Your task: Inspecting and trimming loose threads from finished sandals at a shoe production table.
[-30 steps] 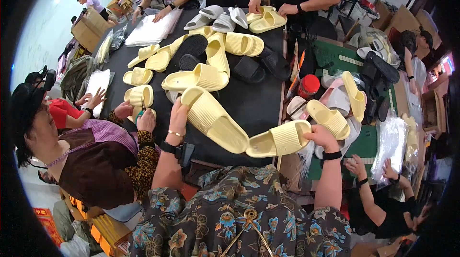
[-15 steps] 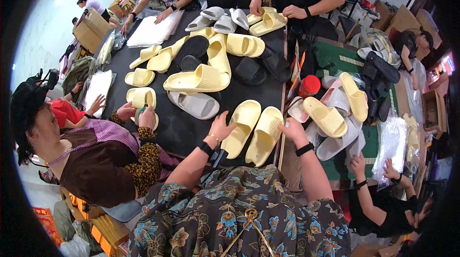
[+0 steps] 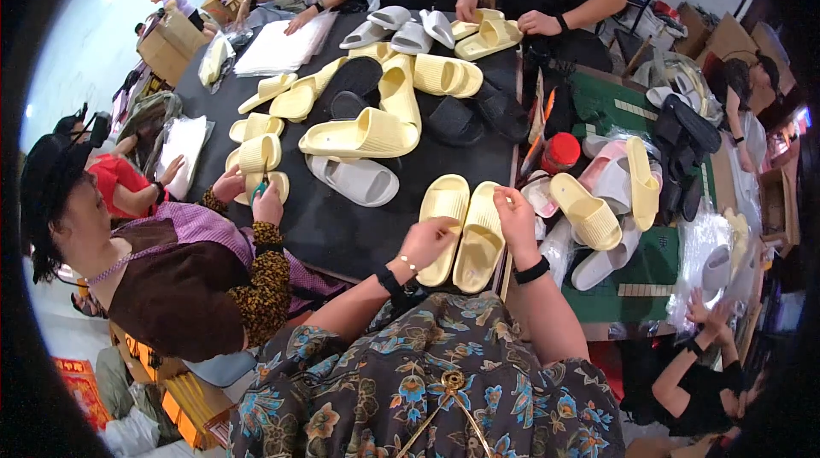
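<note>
Two pale yellow slippers lie side by side at the table's near edge, toes away from me: a left slipper (image 3: 446,195) and a right slipper (image 3: 481,249). Over the left one's inner edge, my left hand (image 3: 430,242) has its fingers drawn together; what they grip, if anything, is hidden. Thumb and fingers of my right hand (image 3: 518,219) close on the outer edge of the right slipper's ribbed strap. Just beyond lie a grey slipper (image 3: 354,180) and a large yellow slipper (image 3: 363,135).
Yellow, grey and black slippers crowd the black table (image 3: 320,232). On my left a co-worker holds scissors (image 3: 260,188) at a yellow slipper. To the right a green mat (image 3: 653,266) bears more slippers, a red-lidded jar (image 3: 560,152) and clear bags. Other co-workers' hands work around the edges.
My hands have moved from the slippers' outer sides: the left inward over its slipper, the right up to the strap. The two slippers now sit closer together and straighter. Co-worker's scissors have risen.
</note>
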### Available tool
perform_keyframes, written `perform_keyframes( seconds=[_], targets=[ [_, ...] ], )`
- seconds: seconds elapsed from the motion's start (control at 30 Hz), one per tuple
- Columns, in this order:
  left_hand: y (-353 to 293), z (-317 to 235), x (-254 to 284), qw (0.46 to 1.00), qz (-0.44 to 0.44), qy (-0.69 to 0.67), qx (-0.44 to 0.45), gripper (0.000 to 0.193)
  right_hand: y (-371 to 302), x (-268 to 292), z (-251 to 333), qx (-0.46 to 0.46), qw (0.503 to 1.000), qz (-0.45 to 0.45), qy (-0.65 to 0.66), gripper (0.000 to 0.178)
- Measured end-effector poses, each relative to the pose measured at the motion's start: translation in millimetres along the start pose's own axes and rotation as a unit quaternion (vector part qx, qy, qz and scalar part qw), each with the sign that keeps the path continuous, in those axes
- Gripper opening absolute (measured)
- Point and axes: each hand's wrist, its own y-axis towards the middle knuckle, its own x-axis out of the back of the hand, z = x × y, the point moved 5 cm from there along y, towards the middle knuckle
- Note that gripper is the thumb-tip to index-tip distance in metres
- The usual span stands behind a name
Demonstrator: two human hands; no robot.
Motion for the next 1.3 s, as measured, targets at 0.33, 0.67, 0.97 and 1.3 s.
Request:
perform_keyframes(
  seconds=[0.33, 0.67, 0.97, 1.3],
  targets=[
    [-4, -25, -33, 0.965, 0.135, -0.209, 0.088, 0.019, -33, -43, 67, 0.043, 0.983, 0.033, 0.178, 0.032],
    [11, -6, 50, 0.907, -0.067, -0.391, 0.139, 0.019, -68, -19, 15, -0.013, 0.933, 0.243, -0.265, 0.027],
    [-10, 46, 33, 0.991, 0.035, 0.008, 0.127, 0.035, -107, -20, 17, 0.215, 0.884, 0.182, -0.373, 0.018],
    [-20, 110, -17, 0.943, 0.234, 0.150, 0.185, 0.039, -129, -41, -48, 0.065, 0.837, 0.338, -0.425, 0.027]
  ],
)
